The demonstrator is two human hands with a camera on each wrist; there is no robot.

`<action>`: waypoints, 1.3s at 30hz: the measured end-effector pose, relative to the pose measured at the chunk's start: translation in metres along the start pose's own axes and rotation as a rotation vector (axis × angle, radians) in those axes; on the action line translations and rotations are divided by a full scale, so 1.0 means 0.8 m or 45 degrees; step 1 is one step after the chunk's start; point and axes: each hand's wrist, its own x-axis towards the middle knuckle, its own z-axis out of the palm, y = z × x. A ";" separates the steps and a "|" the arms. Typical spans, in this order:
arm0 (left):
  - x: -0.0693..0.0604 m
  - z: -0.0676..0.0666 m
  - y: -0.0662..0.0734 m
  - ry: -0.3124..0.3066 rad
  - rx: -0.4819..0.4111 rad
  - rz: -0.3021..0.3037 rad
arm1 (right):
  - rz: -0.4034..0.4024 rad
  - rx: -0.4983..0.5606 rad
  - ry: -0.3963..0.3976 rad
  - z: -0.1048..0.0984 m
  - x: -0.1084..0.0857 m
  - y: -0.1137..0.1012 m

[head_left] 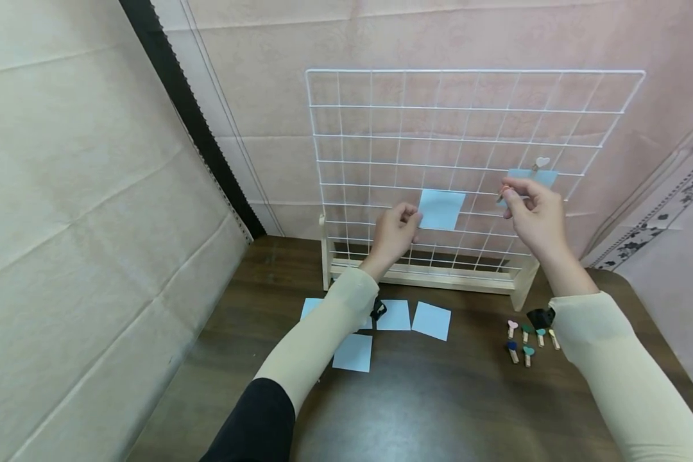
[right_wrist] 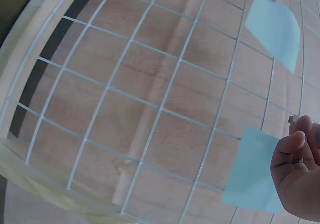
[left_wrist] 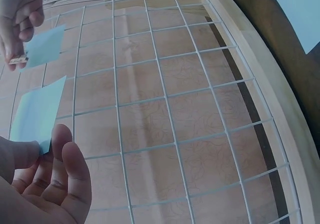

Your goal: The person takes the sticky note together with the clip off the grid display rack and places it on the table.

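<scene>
A blue paper square point(head_left: 442, 210) is pinched by its left edge between the thumb and fingers of my left hand point(head_left: 394, 234), against the front of a white wire grid point(head_left: 473, 70). My right hand point(head_left: 536, 215) pinches a small wooden clothespin point(head_left: 502, 192) to the right of that paper; the right wrist view shows its tip point(right_wrist: 293, 119) beyond the fingers. Behind the right hand, another blue paper point(head_left: 547, 176) hangs on the grid under a clothespin with a white heart point(head_left: 542, 162). That paper is partly hidden by the hand.
Several blue paper squares point(head_left: 432, 320) lie on the dark wooden table point(head_left: 427, 410), some beneath my left forearm. Several clothespins with coloured hearts point(head_left: 513, 351) lie on the right, near my right sleeve. A pale wooden stand point(head_left: 427, 277) carries the grid.
</scene>
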 end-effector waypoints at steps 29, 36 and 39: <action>-0.038 -0.015 -0.021 0.005 -0.014 -0.039 | 0.179 0.304 -0.121 0.002 -0.042 0.045; -0.052 -0.016 -0.032 0.019 -0.007 -0.074 | 0.203 0.218 -0.147 0.001 -0.055 0.053; -0.058 -0.018 -0.038 0.031 -0.001 -0.094 | 0.220 0.206 -0.144 0.000 -0.060 0.057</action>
